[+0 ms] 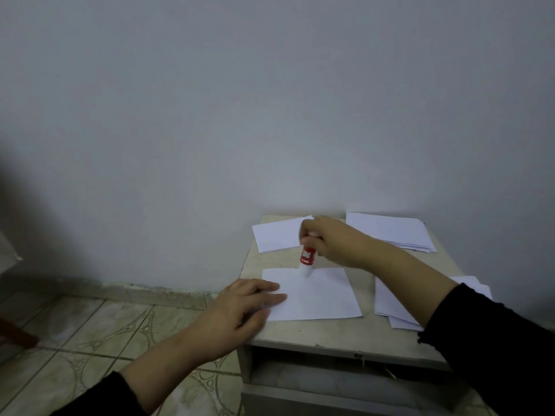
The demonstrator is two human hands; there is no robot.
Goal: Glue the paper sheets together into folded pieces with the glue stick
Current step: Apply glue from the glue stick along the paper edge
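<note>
The left hand lies flat, palm down, fingers straight and together, its forearm reaching in from the lower left in a black sleeve. The right hand reaches forward from the right, fingers curled in a closed grip, knuckles up; motion blur seemingly hides its fingertips.

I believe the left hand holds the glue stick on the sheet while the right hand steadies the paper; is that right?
Not quite: the head view shows the right hand holding the glue stick on the sheet, while the left hand steadies the paper.
</note>
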